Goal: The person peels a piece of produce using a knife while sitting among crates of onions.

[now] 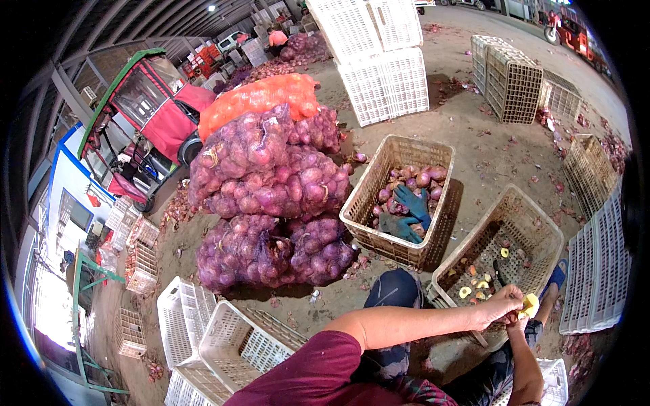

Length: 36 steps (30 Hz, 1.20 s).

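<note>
My left hand [498, 307] and my right hand [516, 325] meet over the near edge of a dirty plastic crate [538, 223]. A pale yellow piece of fruit or vegetable [530, 305] rests in my right hand. The bent fingers of my left hand are close against its side; whether they grip it is hidden. Below, on the crate's floor, lie several cut yellow pieces [465, 292], small scraps and a dark, slim object [497, 273], perhaps a knife.
A crate [350, 215] of red onions [424, 178] holds blue-grey work gloves [414, 203]. Mesh sacks of onions [264, 182] are piled to the left. Stacked white crates [386, 83] stand behind; more [594, 264] are at right. Farther off are a covered three-wheeler [152, 106] and a person [277, 38].
</note>
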Each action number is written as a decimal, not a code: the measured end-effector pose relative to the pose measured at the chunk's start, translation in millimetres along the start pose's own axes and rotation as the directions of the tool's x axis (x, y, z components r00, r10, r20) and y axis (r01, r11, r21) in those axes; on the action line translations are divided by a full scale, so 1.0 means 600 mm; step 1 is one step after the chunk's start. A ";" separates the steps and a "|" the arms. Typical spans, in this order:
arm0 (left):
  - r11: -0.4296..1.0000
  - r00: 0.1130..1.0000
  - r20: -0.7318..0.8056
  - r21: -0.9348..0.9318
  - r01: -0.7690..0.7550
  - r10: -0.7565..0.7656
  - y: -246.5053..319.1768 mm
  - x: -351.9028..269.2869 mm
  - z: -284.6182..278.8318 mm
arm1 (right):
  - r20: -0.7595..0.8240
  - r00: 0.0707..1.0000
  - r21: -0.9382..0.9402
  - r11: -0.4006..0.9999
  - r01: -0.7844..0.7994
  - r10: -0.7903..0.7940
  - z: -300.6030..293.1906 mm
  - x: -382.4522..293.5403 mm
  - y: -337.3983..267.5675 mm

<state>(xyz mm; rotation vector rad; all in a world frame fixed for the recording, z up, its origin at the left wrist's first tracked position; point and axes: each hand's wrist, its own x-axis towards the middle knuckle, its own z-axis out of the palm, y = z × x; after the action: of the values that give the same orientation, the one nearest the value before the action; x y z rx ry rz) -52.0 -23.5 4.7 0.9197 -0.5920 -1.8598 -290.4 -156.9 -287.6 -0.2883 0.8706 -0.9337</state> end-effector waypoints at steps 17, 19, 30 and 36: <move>0.996 0.996 0.016 -0.002 -0.092 0.092 -0.001 -0.001 0.008 | -0.043 0.998 0.000 0.999 -0.047 0.047 0.012 -0.035 -0.022; 0.996 0.996 0.001 -0.011 -0.088 0.088 0.002 -0.002 0.009 | -0.054 0.998 -0.011 0.999 -0.032 0.032 0.013 -0.038 -0.023; 0.989 0.989 0.004 -0.016 -0.145 0.145 0.006 -0.008 0.016 | -0.123 0.989 -0.162 0.985 0.061 -0.082 0.017 -0.058 -0.006; 0.986 0.988 0.010 0.050 -0.158 0.157 0.008 -0.010 0.019 | -0.047 0.949 -0.667 0.717 0.203 -0.312 0.032 -0.070 -0.019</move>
<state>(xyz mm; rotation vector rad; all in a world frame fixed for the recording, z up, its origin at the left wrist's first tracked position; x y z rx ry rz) -57.1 -20.2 16.9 0.8749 -0.6979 -1.7133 -294.9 -132.8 -247.2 -0.9842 1.3226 -0.8850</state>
